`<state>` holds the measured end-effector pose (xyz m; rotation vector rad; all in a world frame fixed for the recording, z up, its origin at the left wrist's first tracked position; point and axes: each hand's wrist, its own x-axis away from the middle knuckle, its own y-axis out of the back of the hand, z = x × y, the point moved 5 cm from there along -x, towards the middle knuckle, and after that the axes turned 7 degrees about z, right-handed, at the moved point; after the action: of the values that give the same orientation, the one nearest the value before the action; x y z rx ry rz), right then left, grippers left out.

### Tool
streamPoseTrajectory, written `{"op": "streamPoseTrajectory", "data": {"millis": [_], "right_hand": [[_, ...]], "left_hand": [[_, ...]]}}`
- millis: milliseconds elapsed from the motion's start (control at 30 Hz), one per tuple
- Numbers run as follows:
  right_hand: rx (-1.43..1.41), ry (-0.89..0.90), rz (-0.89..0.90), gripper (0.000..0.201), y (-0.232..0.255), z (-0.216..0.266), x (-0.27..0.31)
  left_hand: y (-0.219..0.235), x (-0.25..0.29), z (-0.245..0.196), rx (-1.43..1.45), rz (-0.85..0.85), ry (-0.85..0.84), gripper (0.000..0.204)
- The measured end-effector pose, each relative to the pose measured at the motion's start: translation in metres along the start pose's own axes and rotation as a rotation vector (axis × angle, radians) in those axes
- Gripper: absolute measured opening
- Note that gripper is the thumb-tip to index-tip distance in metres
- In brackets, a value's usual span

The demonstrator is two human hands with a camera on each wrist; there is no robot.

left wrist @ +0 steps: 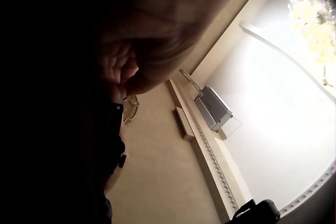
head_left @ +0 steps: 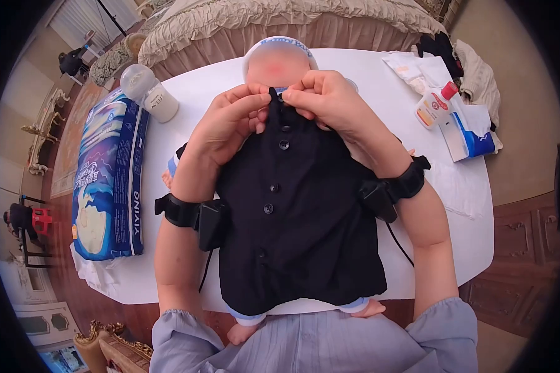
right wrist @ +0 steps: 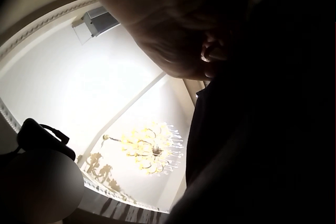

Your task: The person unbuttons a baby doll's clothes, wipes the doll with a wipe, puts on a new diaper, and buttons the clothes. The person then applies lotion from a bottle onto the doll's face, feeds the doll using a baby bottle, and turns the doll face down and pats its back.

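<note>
A black button-front garment (head_left: pixel 311 217) lies over a baby doll (head_left: pixel 279 67) on its back, with a row of dark buttons down the front. At the neck, my left hand (head_left: pixel 233 115) pinches one front edge between thumb and fingers. Opposite it, my right hand (head_left: pixel 326 102) pinches the other edge near the top button (head_left: pixel 282 97). The two hands nearly meet just below the doll's chin. In the left wrist view the hand (left wrist: pixel 152 50) is dark against the cloth; the right wrist view shows the right hand (right wrist: pixel 178 45) likewise in shadow. The doll's feet (head_left: pixel 242 332) stick out below the hem.
On the white table (head_left: pixel 186 261), a diaper pack (head_left: pixel 109 180) stands left beside a milky bottle (head_left: pixel 149 93). To the right are a red-capped bottle (head_left: pixel 435 105), a blue-and-white pack (head_left: pixel 470 133) and white cloths (head_left: pixel 460 186). A bed (head_left: pixel 292 28) stands beyond the far edge.
</note>
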<state>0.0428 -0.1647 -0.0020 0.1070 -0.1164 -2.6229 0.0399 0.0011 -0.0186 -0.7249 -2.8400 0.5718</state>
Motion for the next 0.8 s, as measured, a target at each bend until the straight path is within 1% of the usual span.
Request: {"op": "streamPoseTrajectory", "data": {"millis": [67,100,167,200,267,367,500,567,667,733,800], "right_hand": [[-0.012,0.001,-0.005,0.016,0.001,0.001,0.000],[-0.020,-0.025,0.007,0.016,0.000,0.002,0.001],[-0.029,-0.053,0.016,0.016,-0.001,0.001,0.002],[-0.039,-0.036,0.010,0.015,-0.001,0.001,0.001],[-0.046,-0.019,0.003,0.015,-0.001,0.002,0.001],[-0.060,-0.037,0.007,0.015,-0.002,-0.001,0.000],[-0.040,-0.013,-0.011,0.014,-0.002,-0.004,-0.002],[-0.037,-0.010,-0.017,0.014,-0.002,-0.004,-0.002],[-0.004,-0.020,-0.029,0.015,-0.001,-0.004,-0.001],[0.024,-0.030,-0.011,0.018,-0.003,-0.005,0.000],[0.007,-0.023,0.003,0.018,-0.002,-0.008,-0.001]], "left_hand": [[0.001,-0.001,0.001,-0.036,0.076,0.016,0.013],[0.004,-0.001,0.001,-0.036,0.077,0.019,0.013],[0.004,-0.003,0.003,0.002,0.151,0.027,0.012],[0.003,-0.003,0.004,0.002,0.154,0.030,0.012],[0.002,-0.001,0.004,0.050,0.045,0.048,0.012],[0.004,-0.003,0.006,0.007,0.042,0.038,0.014],[0.008,-0.003,0.009,-0.028,0.030,0.045,0.014],[0.008,-0.004,0.008,-0.046,0.136,0.054,0.018],[0.004,-0.002,0.007,-0.085,0.184,0.035,0.016],[0.001,-0.001,0.004,-0.102,0.185,0.029,0.015],[-0.005,-0.001,0.005,-0.118,0.187,0.023,0.014]]}}
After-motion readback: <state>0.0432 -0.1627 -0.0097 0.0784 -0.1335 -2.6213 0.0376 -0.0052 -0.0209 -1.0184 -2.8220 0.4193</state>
